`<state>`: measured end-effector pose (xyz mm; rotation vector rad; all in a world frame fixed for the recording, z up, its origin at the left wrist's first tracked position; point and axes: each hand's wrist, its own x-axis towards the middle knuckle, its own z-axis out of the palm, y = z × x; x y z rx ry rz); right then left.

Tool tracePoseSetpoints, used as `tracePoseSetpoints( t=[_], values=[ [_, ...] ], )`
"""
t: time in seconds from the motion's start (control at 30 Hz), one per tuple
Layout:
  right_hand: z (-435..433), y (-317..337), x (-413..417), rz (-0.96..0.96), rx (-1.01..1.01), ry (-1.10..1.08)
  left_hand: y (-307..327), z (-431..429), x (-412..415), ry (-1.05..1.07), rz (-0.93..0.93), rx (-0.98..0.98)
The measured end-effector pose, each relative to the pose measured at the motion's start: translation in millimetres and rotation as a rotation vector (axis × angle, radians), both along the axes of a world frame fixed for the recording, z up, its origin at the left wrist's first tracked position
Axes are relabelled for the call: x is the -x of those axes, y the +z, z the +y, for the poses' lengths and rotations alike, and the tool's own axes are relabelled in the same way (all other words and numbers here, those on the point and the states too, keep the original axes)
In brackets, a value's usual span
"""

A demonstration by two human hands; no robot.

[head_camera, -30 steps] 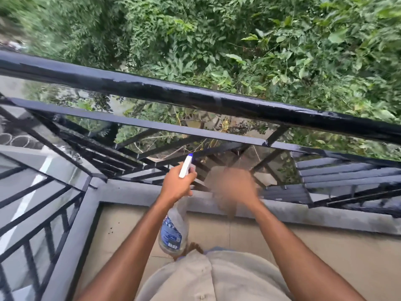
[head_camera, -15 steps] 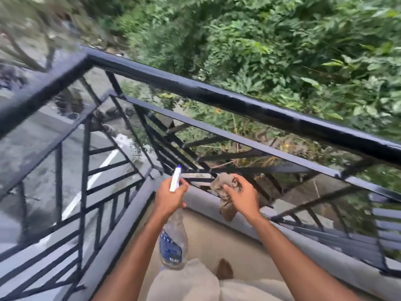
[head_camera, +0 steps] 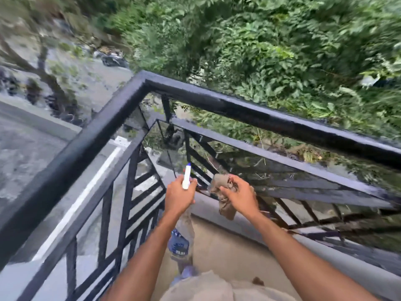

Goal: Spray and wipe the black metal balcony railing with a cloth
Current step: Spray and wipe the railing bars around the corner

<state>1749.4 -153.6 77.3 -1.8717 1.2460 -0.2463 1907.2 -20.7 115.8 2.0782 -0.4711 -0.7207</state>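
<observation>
Black metal railing (head_camera: 260,118) turns its corner just beyond both hands; the left hand (head_camera: 180,196) has its grip wrapped round the spray bottle (head_camera: 179,245), nozzle (head_camera: 187,175) aimed at the railing's lower part near that corner; the right hand (head_camera: 240,195) holds the cloth (head_camera: 225,208) bunched in its grip, close beside. Likely risks: spray drifting through the gaps, or the loosely bunched cloth slipping over the edge; the trigger is hidden behind the hand; motion blur smears the surroundings.

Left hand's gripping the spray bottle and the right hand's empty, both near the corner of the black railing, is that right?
Not quite: the right hand is not empty, it grips a tan cloth, as the head view shows. The left hand does grip the spray bottle, both near the black railing corner.
</observation>
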Motion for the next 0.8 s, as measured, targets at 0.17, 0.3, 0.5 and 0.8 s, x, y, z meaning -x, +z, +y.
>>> tracePoseSetpoints(
  t=[0.17,0.3,0.5,0.8],
  values=[
    [8.2,6.7,-38.4,0.024,0.011,-0.029,-15.0,-18.2,-40.5,-0.119,-0.013,-0.054],
    [5.4,8.6,-43.8,0.079,0.039,-0.006,-24.7,-31.5,-60.2,-0.182,0.028,-0.096],
    [3.3,-0.8,-39.0,0.131,0.030,-0.040,-46.0,-41.9,-73.3,-0.271,0.066,-0.210],
    [15.1,-17.1,-27.8,0.227,-0.005,-0.045,-64.1,-53.7,-65.7,-0.340,0.245,-0.222]
  ],
)
